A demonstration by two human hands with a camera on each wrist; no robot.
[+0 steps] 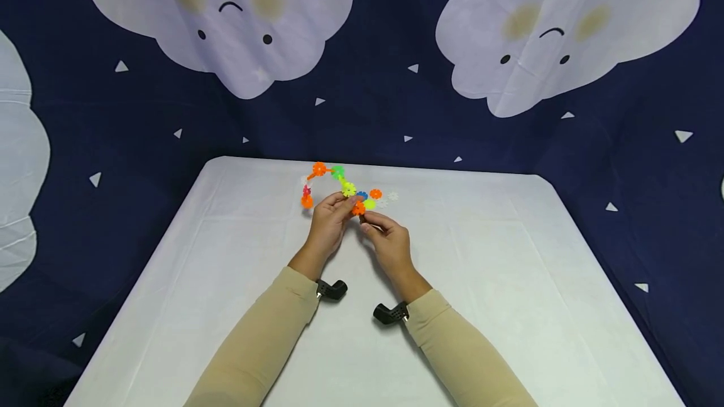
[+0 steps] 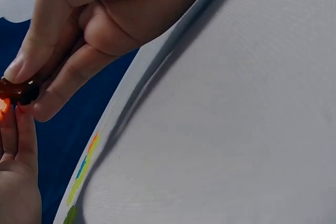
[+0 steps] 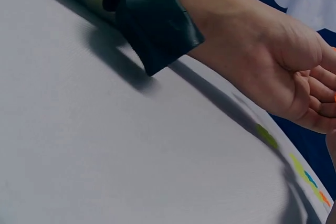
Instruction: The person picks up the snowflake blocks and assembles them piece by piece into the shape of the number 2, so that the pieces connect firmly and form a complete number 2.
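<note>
My left hand (image 1: 328, 222) grips a curved chain of interlocking plastic snowflake discs (image 1: 319, 169). The chain has orange, pink, green and yellow pieces and arches out beyond the fingers. By the left thumb shows an orange disc (image 1: 359, 208). Between thumb and fingers, my right hand (image 1: 390, 244) pinches a dark brown disc (image 2: 20, 92), right against that orange one. The left wrist view has the right hand large at the top and part of the left hand (image 2: 18, 187) at lower left. In the right wrist view, the left hand (image 3: 294, 61) reaches in from the left.
Loose discs lie beyond the hands near the table's far edge: a blue disc (image 1: 362, 195), an orange disc (image 1: 376, 194), a yellow disc (image 1: 369, 204) and a white disc (image 1: 393, 196). A white cloth covers the table (image 1: 481, 256). Behind hangs a dark blue cloud-print curtain (image 1: 384, 30).
</note>
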